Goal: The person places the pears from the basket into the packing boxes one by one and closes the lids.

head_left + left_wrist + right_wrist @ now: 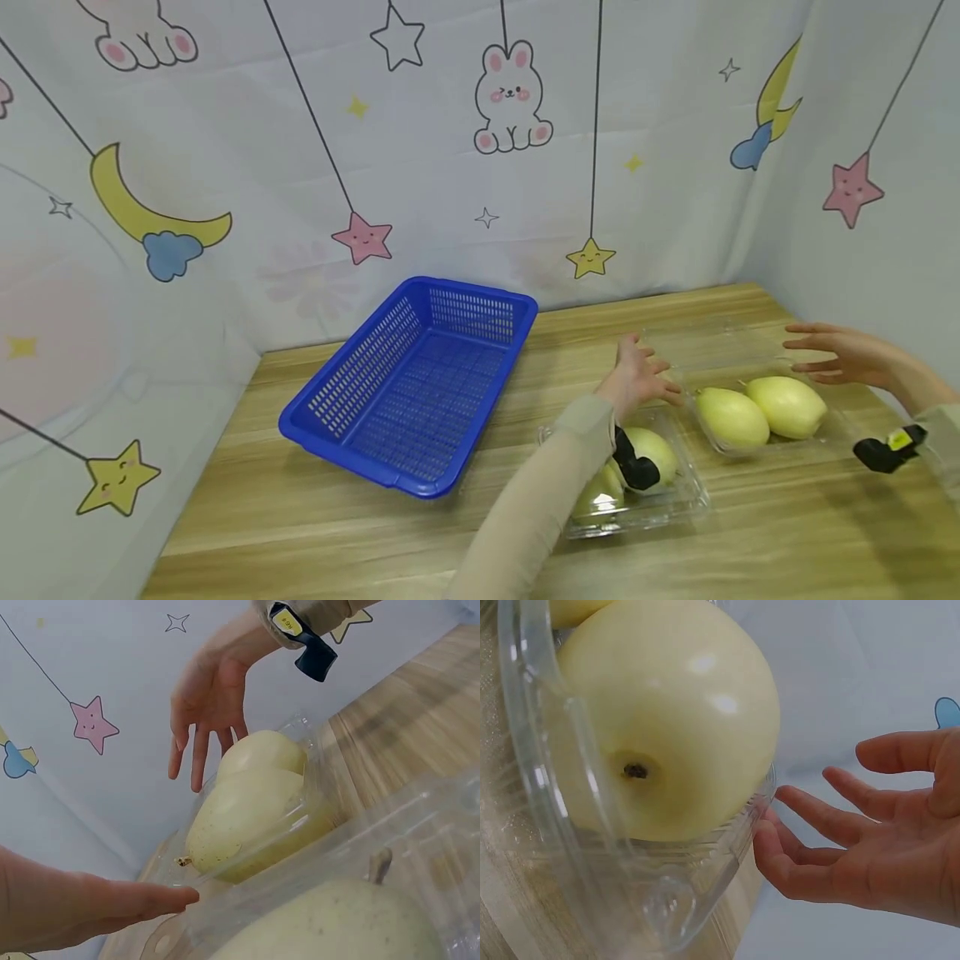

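Note:
Two pale yellow pears [785, 407] lie side by side in a clear plastic box [832, 429] on the right, its transparent lid [712, 343] tipped back behind them. My right hand [851, 358] hovers at the box's far right side, fingers spread and slightly bent, holding nothing. In the right wrist view its fingertips [769, 836] come right at the box edge beside a pear [667, 720]. My left hand [637, 379] is held between this box and a second clear box [637, 521], fingers extended, nothing in it. My left wrist partly hides the pears [652, 458] in that second box.
A blue plastic basket [405, 479] with slotted sides stands left of the boxes on the wooden table [247, 492]. A white cloth [450, 183] printed with stars, moons and a rabbit hangs along the back and sides.

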`<state>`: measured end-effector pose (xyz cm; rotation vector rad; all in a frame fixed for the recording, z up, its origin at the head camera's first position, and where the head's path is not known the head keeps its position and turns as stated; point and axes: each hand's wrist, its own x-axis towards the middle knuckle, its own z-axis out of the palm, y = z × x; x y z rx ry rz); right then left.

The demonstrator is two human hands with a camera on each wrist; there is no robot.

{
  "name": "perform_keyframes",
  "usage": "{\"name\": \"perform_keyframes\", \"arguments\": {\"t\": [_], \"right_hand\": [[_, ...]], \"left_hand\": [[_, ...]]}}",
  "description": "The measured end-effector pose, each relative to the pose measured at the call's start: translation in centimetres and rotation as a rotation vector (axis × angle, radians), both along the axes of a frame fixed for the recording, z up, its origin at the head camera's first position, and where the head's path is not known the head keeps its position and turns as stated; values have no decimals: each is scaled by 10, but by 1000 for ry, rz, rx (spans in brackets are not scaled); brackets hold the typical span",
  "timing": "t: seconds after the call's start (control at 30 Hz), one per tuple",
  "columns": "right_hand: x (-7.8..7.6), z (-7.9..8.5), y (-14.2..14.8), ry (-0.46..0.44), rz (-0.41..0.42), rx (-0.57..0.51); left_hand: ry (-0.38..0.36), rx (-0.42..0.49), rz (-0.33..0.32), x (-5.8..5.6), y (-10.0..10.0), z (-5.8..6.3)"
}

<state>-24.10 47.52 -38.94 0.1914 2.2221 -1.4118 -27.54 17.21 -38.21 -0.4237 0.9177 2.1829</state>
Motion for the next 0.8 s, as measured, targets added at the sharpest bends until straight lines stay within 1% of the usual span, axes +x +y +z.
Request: {"name": "perform_keyframes", "arguments": {"t": [0.1,0.2,0.33,0.47,0.57,0.63,0.67,0.73,0.8], "right_hand": [[0,0,1,0,11,-3],[0,1,0,-21,6,-7],[-3,2,-1,-47,20,2],[-8,4,-2,-70,58,21],[-10,5,0,-101,64,16],[-11,5,3,-113,75,-28],[-11,4,5,-113,92,-68],[-11,3,8,-107,145,-207],[-11,2,11,-109,209,-386]], "left_hand": [[13,-11,-27,-1,0,-4],[20,-17,-41,-3,0,-8],[30,-10,-39,-5,0,-12],[37,11,-46,-7,-1,-13],[41,37,-58,-9,-2,-13],[41,52,-59,-10,-1,-14],[40,57,-58,-10,-2,-14],[35,61,-48,-9,-2,-13],[27,63,-36,-9,-2,-14]]}}
